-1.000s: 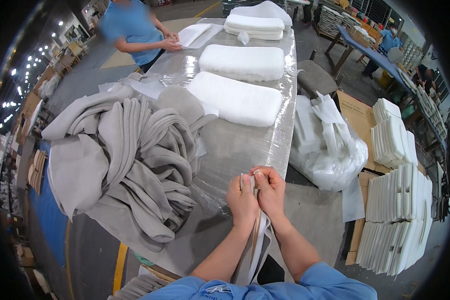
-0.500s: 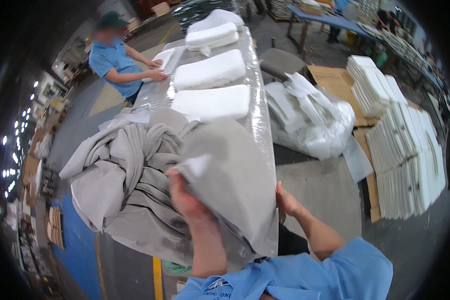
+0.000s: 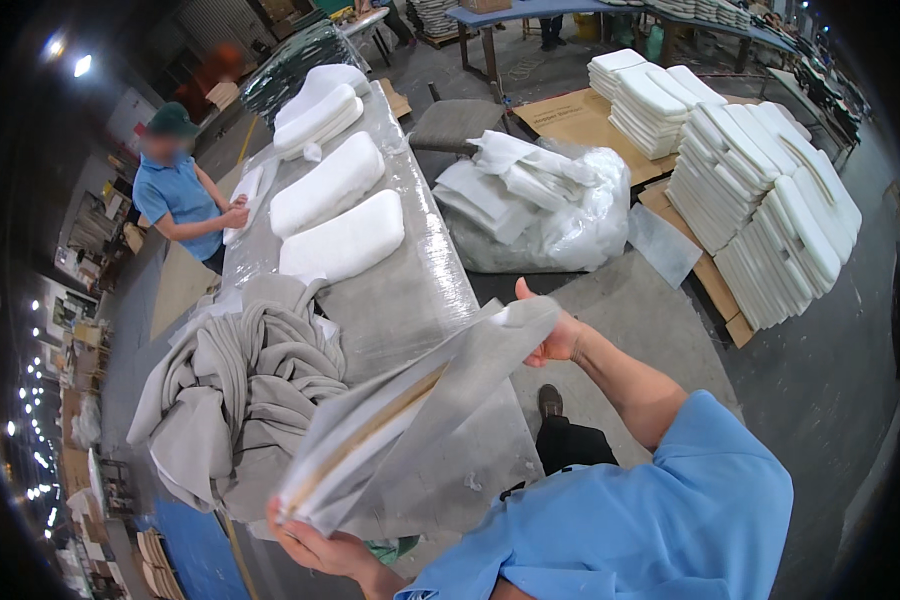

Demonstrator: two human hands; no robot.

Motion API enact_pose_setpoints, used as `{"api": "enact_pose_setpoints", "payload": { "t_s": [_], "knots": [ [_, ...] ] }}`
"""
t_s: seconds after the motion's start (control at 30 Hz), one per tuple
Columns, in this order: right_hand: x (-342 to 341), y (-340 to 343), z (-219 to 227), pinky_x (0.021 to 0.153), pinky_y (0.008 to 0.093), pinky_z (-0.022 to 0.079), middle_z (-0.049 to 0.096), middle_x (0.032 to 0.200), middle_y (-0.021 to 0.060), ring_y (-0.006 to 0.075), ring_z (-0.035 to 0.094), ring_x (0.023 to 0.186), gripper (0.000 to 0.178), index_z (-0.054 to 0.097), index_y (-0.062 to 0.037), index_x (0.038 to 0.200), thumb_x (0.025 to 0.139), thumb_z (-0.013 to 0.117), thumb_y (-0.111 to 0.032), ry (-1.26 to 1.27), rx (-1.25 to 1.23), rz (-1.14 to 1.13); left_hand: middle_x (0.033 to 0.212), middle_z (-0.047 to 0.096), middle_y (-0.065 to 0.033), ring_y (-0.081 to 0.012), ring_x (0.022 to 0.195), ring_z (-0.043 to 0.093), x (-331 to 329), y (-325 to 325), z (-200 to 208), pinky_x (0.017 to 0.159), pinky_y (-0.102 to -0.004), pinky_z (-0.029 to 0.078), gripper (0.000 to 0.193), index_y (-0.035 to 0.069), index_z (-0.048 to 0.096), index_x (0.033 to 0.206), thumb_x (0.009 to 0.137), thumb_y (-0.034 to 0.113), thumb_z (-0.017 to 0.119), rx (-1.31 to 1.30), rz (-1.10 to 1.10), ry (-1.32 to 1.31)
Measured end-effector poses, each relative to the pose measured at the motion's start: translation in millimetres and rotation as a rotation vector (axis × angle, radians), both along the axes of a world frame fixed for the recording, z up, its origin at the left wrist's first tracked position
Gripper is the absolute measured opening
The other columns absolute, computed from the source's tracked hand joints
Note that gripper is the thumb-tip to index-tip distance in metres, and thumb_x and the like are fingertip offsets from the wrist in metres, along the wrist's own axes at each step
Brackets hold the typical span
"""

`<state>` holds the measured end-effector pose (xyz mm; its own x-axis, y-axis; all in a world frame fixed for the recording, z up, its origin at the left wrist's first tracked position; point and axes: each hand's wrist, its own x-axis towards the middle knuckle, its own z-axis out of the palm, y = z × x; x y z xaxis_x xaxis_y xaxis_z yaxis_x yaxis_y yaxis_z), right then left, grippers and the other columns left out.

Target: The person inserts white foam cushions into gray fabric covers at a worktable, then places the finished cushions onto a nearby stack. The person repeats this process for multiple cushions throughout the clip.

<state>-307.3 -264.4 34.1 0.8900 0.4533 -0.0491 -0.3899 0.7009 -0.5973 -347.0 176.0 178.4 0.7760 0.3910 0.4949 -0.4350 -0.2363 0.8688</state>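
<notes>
A long grey fabric cover (image 3: 460,385) is stretched between my hands above the near end of the table. White padding and a narrow tan strip show along its open side. My left hand (image 3: 315,545) grips the lower-left end, fingers wrapped round it. At the upper-right end my right hand (image 3: 560,338) holds the cover, thumb raised and some fingers hidden behind the fabric. A heap of grey fabric covers (image 3: 240,370) lies on the table just left of the held one. Beyond it are white cushion pads (image 3: 342,236) in a row.
The plastic-wrapped table (image 3: 430,250) runs away from me. A co-worker (image 3: 182,200) handles a white piece at its left side. On the right are a plastic bag of white sheets (image 3: 560,225), a chair (image 3: 457,125) and tall stacks of white pads (image 3: 760,200) on cardboard.
My left hand has swung down and left with one end of the cover, and my right hand has come up onto the other end. The cover's open side now shows. The view has turned right.
</notes>
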Motion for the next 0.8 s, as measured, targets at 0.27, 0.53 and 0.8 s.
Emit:
{"api": "enact_pose_setpoints", "payload": {
  "t_s": [0.27,0.53,0.8],
  "knots": [
    [-28,79,-107,0.077,0.034,0.05,0.071,0.108,0.0046,0.0183,0.062,0.094,0.081,0.072,-0.0079,0.116,0.105,0.031,-0.076,0.625,-0.353,-0.643,0.123,0.059,-0.0145,-0.0263,0.118,0.057,-89,26,-116,0.109,-0.0416,0.042,0.032,0.0,0.06,0.122,0.11,0.025,0.044,-0.144,0.042,0.351],
    [-32,76,-67,0.082,0.0325,0.049,0.073,0.092,0.0061,0.0167,0.063,0.086,0.082,0.077,0.0002,0.099,0.109,0.033,-0.068,0.195,-0.728,-0.788,0.117,0.059,-0.0107,-0.0227,0.112,0.057,-130,68,-132,0.106,-0.0396,0.04,0.038,0.003,0.059,0.117,0.112,0.039,0.05,0.011,-0.123,0.384],
    [-44,71,-41,0.078,0.0332,0.051,0.072,0.079,0.011,0.0188,0.065,0.079,0.089,0.077,0.0036,0.084,0.11,0.028,-0.066,-0.007,-0.789,-0.758,0.144,0.054,-0.0196,-0.0275,0.126,0.056,-138,69,-159,0.108,-0.0424,0.044,0.069,-0.003,0.046,0.146,0.11,0.056,0.042,0.271,-0.384,0.929]
  ]
}}
